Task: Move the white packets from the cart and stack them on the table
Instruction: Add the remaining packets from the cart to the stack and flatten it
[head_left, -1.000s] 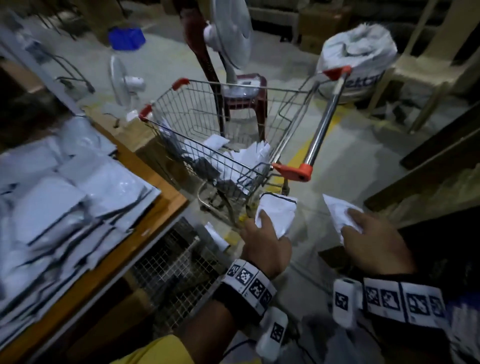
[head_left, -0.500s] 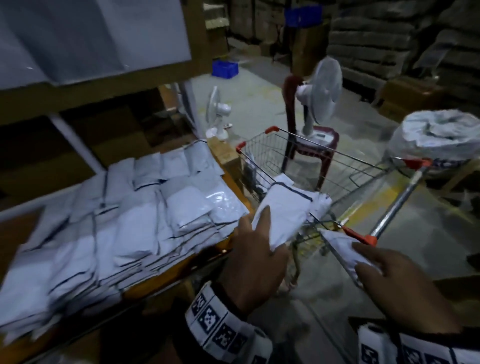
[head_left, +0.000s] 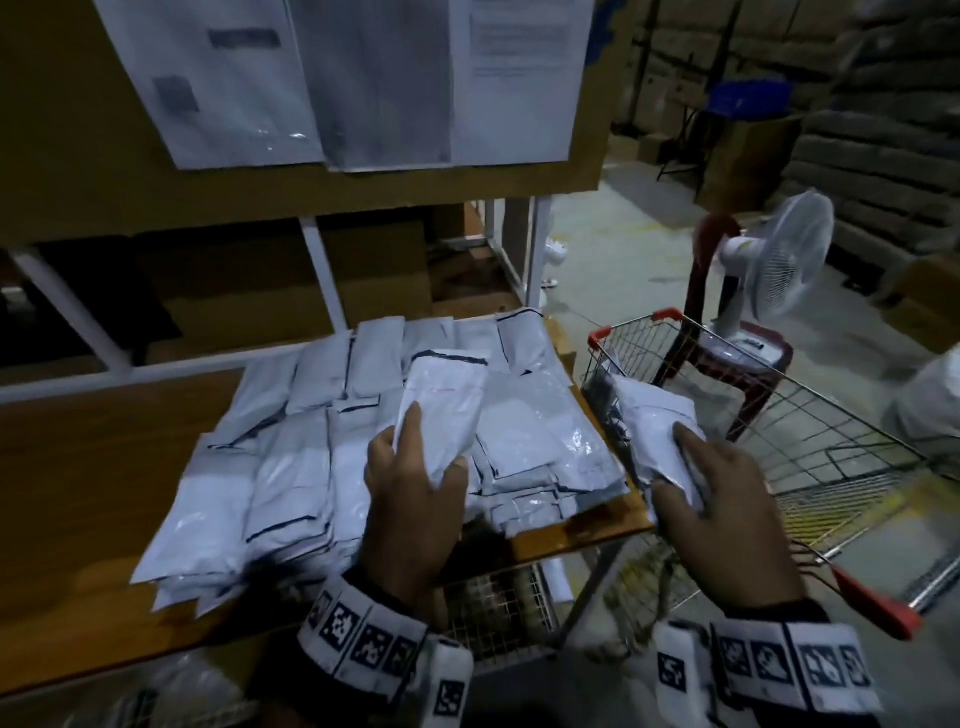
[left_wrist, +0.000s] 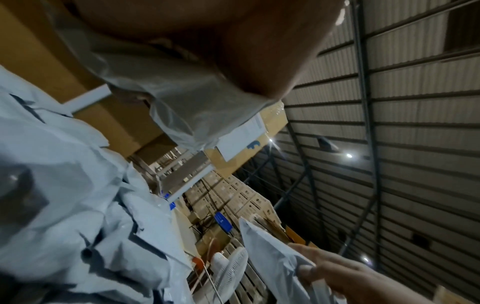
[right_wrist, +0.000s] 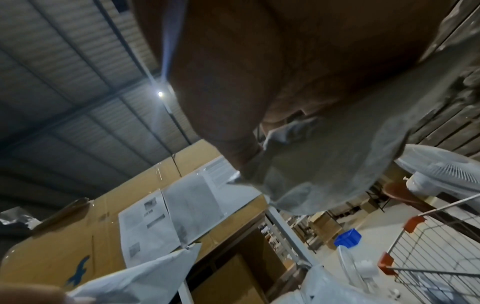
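Both hands have come away from the cart side and now sit over and beside the packet pile, each with its packet carried along; half a second ago the left one was at the cart's near rim.

Tabletop: wooden, under and ahead of the left hand, carrying the stack of white packets in overlapping rows. Board with pinned papers stands above and beyond the left hand.

Cart: wire basket with red corners, ahead and to the right of the right hand, just beside the tabletop's right edge. What lies in it cannot be made out from here. Fan on a red stool stands beyond the cart.

Left hand: thumb on top, fingers curled underneath, gripping the left packet by its near end. That packet is held over the stack; contact with the pile cannot be told.

Right hand: thumb and fingers closed round the near end of the right packet, which hangs at the gap between tabletop edge and cart rim, to the right of the stack and apart from it.
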